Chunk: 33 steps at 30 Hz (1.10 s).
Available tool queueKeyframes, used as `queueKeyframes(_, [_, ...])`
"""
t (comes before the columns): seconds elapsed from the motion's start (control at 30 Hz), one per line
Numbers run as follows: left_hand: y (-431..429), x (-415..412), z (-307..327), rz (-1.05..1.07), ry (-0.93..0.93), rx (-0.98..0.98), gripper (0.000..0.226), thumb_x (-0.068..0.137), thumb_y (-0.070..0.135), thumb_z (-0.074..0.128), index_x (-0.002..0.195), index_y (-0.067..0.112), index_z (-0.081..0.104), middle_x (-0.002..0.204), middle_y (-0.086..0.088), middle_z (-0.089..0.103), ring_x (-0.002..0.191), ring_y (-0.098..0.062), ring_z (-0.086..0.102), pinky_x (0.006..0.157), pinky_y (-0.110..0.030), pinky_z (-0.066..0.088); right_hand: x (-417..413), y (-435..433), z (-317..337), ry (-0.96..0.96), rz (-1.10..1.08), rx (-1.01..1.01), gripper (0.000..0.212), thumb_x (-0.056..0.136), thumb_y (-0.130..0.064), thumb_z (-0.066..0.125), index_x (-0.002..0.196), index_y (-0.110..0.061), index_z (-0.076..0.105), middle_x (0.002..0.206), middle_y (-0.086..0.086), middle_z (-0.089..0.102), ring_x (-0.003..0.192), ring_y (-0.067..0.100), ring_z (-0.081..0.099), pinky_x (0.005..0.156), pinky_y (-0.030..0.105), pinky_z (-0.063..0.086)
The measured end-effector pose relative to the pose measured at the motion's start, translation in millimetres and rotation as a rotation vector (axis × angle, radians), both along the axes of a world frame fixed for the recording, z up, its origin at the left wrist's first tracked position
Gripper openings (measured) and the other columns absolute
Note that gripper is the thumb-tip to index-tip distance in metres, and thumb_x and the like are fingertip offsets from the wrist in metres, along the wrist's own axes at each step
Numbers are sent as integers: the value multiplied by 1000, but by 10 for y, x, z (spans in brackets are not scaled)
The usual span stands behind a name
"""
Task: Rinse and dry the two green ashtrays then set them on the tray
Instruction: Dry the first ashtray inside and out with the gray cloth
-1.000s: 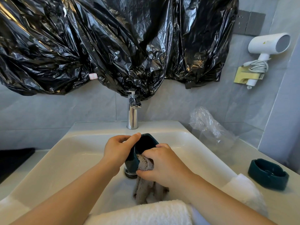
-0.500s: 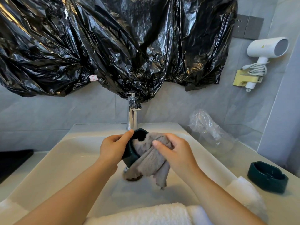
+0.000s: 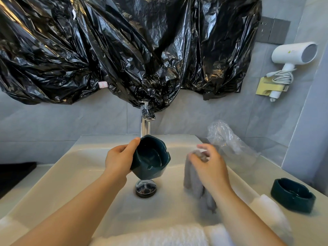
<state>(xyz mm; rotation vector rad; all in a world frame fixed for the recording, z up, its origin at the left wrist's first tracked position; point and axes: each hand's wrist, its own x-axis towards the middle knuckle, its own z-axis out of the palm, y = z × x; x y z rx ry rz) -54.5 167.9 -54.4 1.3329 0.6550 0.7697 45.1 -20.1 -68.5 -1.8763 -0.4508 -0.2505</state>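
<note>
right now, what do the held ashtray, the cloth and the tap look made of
Ashtray: probably glazed ceramic, possibly glass; dark green and glossy, with bright highlights along the rim. Cloth: soft grey fabric, matte, hanging in limp folds. Tap: polished metal, likely chrome-plated, given its mirror-like reflections.

Bathroom: washbasin (image 3: 58,167), wall hairdryer (image 3: 292,54)

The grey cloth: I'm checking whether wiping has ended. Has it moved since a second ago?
Yes. The grey cloth in the right hand left the dark green ashtray and moved right, away from the chrome faucet.
</note>
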Motion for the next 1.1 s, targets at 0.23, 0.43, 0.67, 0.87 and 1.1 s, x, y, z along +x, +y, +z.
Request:
queueKeyframes(0.23, [-110,-16,31,-113,-29,-82,27,89,40,65,90,13,64,95,-11,68,91,-27,65,80,-42,57,-153,76,48,225,383,-177,47,88,-58,57,111,-19,70,110,-4,70,107,10,62,80,20,47])
queueKeyframes(0.43, [-214,-15,9,-267,-31,-73,31,90,38,63,100,10,66,93,-10,72,86,-24,70,72,-37,60,-135,86,34,275,391,-206,61,91,-57,50,93,3,62,94,28,58,79,23,57,67,30,39])
queueKeyframes(0.67, [-196,-47,5,-238,161,479,43,96,46,47,134,26,48,124,7,54,106,-13,57,89,-33,50,-150,87,66,352,301,-155,55,90,-43,43,98,10,55,93,31,56,77,18,47,68,34,34])
queueKeyframes(0.87, [-165,-229,70,-376,119,1070,25,89,30,63,113,38,64,119,29,53,119,11,37,92,-2,28,-119,59,87,388,224,-199,40,94,-39,42,81,-2,48,70,7,35,67,19,35,59,33,25])
queueKeyframes(1.1, [-124,-185,34,-464,240,1419,23,82,31,73,105,28,67,115,23,59,126,2,29,97,-1,17,-108,39,99,364,218,-227,39,96,-36,42,66,-12,36,56,-3,30,55,14,31,52,28,26])
